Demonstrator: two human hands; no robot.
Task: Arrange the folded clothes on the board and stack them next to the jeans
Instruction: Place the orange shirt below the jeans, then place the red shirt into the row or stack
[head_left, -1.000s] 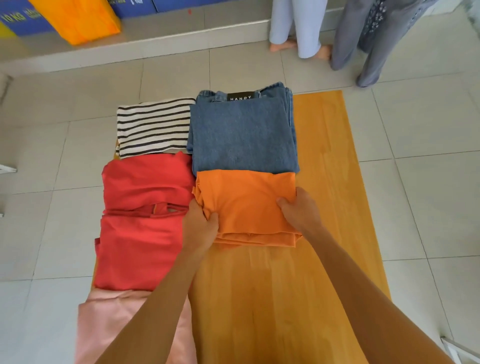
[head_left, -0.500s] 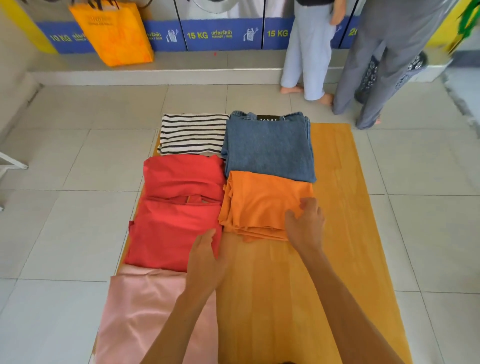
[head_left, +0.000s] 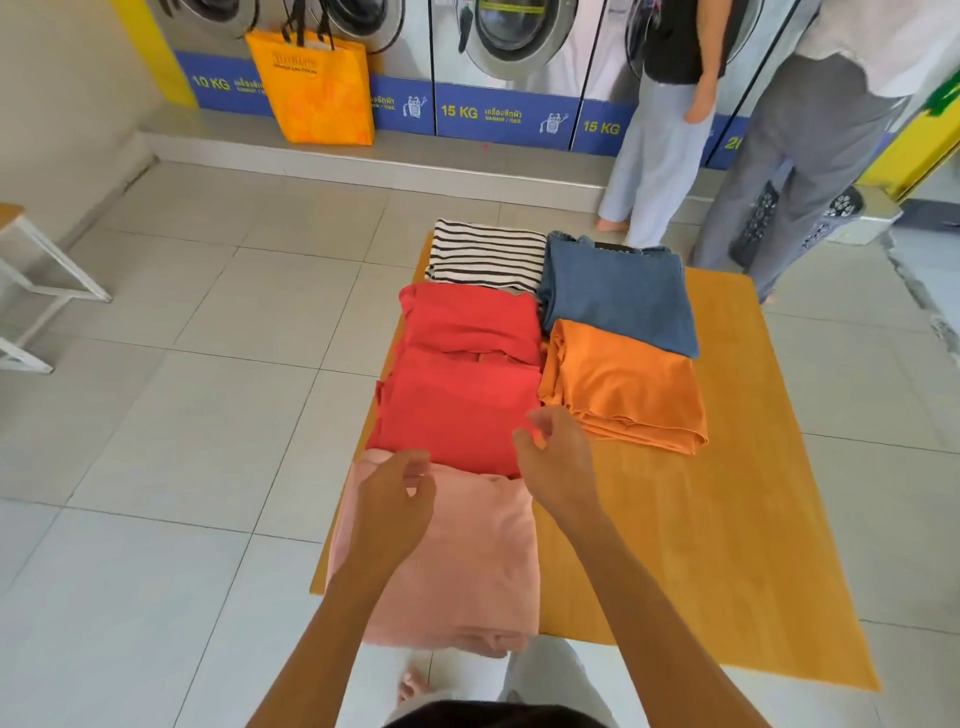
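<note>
On the wooden board (head_left: 727, 519) lie folded clothes. Blue jeans (head_left: 618, 293) sit at the far end, with a folded orange garment (head_left: 623, 387) right in front of them. To the left run a striped shirt (head_left: 485, 254), two red pieces (head_left: 462, 389) and a pink piece (head_left: 457, 571) nearest me. My left hand (head_left: 392, 501) hovers over the pink piece, fingers apart and empty. My right hand (head_left: 558, 457) hovers at the corner where red and pink meet, fingers loosely spread, holding nothing.
Two people stand at the board's far right end, by a row of washing machines (head_left: 509, 62). An orange bag (head_left: 317, 88) sits on the step at the back. A white-framed stool (head_left: 31, 280) stands at the left. Tiled floor surrounds the board.
Both hands let go of the orange garment and drew back toward me and leftward, over the pink and red pieces. The camera tilted up, showing the machines.
</note>
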